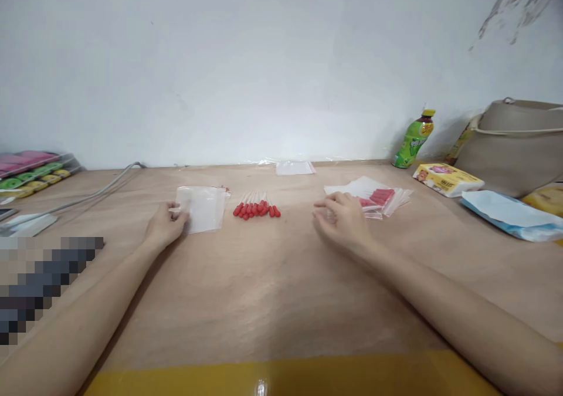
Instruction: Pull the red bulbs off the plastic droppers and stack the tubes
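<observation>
Red heads mark the row of sticks point(257, 208) lying on the brown tabletop point(264, 290) between the two hands, touched by neither. Their long axes run away from the person, slightly fanned, with the red ends toward the person and the pale stems toward the wall point(264, 79). The left hand point(169, 223) is at the left edge of the flat, clear bags point(202, 209), which lie between it and the sticks; whether its thumb and fingers pinch that edge or merely rest on it, I cannot tell. The right hand point(345, 217) is to the right of the sticks, its thumb and fingers spread apart and pointing back toward them, with no bag in the way, so it looks the nearer of the two. Just beyond its knuckles, farther right, lie the bags with red pieces point(380, 196); blur makes it unclear whether the hand touches them.
</observation>
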`<state>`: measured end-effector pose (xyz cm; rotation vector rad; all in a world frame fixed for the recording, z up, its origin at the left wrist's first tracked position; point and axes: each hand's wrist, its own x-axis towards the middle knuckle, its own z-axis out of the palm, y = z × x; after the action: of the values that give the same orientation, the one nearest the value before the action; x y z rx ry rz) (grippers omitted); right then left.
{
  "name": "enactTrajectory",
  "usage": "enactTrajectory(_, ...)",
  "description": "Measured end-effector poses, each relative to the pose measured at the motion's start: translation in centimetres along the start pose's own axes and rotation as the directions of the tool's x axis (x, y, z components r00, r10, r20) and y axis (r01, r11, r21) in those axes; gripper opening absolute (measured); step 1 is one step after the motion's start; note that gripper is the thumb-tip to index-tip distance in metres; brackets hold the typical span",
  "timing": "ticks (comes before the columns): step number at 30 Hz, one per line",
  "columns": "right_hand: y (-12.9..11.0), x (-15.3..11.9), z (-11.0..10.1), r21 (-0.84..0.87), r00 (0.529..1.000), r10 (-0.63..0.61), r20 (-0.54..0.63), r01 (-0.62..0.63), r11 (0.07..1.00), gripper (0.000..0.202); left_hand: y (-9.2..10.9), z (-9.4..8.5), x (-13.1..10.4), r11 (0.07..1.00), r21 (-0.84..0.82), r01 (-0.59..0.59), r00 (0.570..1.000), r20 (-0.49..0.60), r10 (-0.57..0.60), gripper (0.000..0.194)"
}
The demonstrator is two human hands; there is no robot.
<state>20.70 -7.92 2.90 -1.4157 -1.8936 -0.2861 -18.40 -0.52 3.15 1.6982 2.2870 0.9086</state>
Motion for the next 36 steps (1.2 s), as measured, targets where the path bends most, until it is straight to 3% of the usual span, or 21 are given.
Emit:
enactTrajectory(2, 1.7, 1.2, -1.4, -0.121, 0.991, 0.129, 0.032, -0.124, 0.985, 0.024, -0.2, 0.1, 0.2, 0.999, 0.037, -0.036, 0.999, 0.036, 0.035, 0.043)
enactTrajectory(4, 3.5, 2.1, -2.7, -0.213, 0.960, 0.230, 0.161, -0.194, 0.958, 0.033, -0.3, 0.1, 0.2, 0.996, 0.063, -0.065, 0.997, 0.049, 0.062, 0.044)
enactTrajectory(7, 6.0, 2.8, -4.1, -0.227, 0.863, 0.272, 0.425, -0.189, 0.955, 0.063, -0.3, -0.2, 0.2, 0.990, 0.086, -0.108, 0.994, 0.034, 0.106, 0.052)
enactTrajectory(9, 7.1, 2.9, -4.3, -0.222, 0.805, 0.274, 0.526, -0.182, 0.958, 0.068, -0.2, -0.3, 0.0, 0.987, 0.100, -0.129, 0.991, -0.011, 0.130, 0.057)
enactTrajectory(11, 7.6, 2.9, -4.2, -0.252, 0.793, 0.266, 0.548, -0.147, 0.956, 0.060, 0.1, -0.2, -0.3, 0.980, 0.125, -0.154, 0.983, -0.085, 0.165, 0.053)
enactTrajectory(14, 7.7, 3.0, -4.0, -0.299, 0.813, 0.249, 0.527, -0.097, 0.949, 0.041, 0.8, 0.3, -1.1, 0.951, 0.193, -0.241, 0.944, -0.179, 0.276, 0.043)
enactTrajectory(18, 7.7, 3.3, -4.2, -0.271, 0.801, 0.272, 0.533, -0.143, 0.952, 0.028, 1.6, 1.2, -2.3, 0.898, 0.244, -0.366, 0.884, -0.209, 0.417, 0.039)
enactTrajectory(20, 7.4, 3.3, -4.3, -0.232, 0.840, 0.255, 0.478, -0.159, 0.960, 0.029, 1.7, 1.7, -2.6, 0.874, 0.244, -0.420, 0.849, -0.234, 0.473, 0.036)
enactTrajectory(23, 6.2, 3.2, -4.6, -0.113, 0.976, 0.183, 0.121, -0.170, 0.979, 0.032, 1.7, 2.1, -2.8, 0.828, 0.238, -0.509, 0.778, -0.284, 0.560, 0.031)
enactTrajectory(25, 5.0, 3.3, -4.8, 0.062, 0.975, 0.179, -0.134, -0.172, 0.983, 0.034, 1.9, 2.3, -3.0, 0.791, 0.224, -0.569, 0.733, -0.297, 0.612, 0.029)
enactTrajectory(27, 3.8, 3.4, -4.9, 0.253, 0.936, 0.253, -0.244, -0.190, 0.949, 0.032, 2.3, 2.2, -3.6, 0.757, 0.198, -0.623, 0.696, -0.302, 0.651, 0.027)
enactTrajectory(29, 2.6, 3.3, -4.5, 0.427, 0.912, 0.358, -0.201, -0.248, 0.870, 0.029, 3.1, 2.2, -4.4, 0.731, 0.158, -0.663, 0.674, -0.300, 0.676, 0.024)
enactTrajectory(32, 0.3, 2.2, -2.6, 0.673, 0.881, 0.455, 0.131, -0.416, 0.612, 0.030, 4.6, 2.1, -6.1, 0.693, 0.073, -0.717, 0.651, -0.284, 0.704, 0.021)
enactTrajectory(33, -0.7, 1.6, -1.7, 0.724, 0.848, 0.446, 0.286, -0.497, 0.479, 0.030, 5.1, 2.1, -6.6, 0.676, 0.044, -0.735, 0.643, -0.272, 0.716, 0.020)
enactTrajectory(36, -4.1, -0.5, 0.8, 0.702, 0.678, 0.357, 0.643, -0.707, 0.078, 0.026, 6.1, 2.1, -8.1, 0.633, -0.032, -0.774, 0.621, -0.234, 0.748, 0.018)
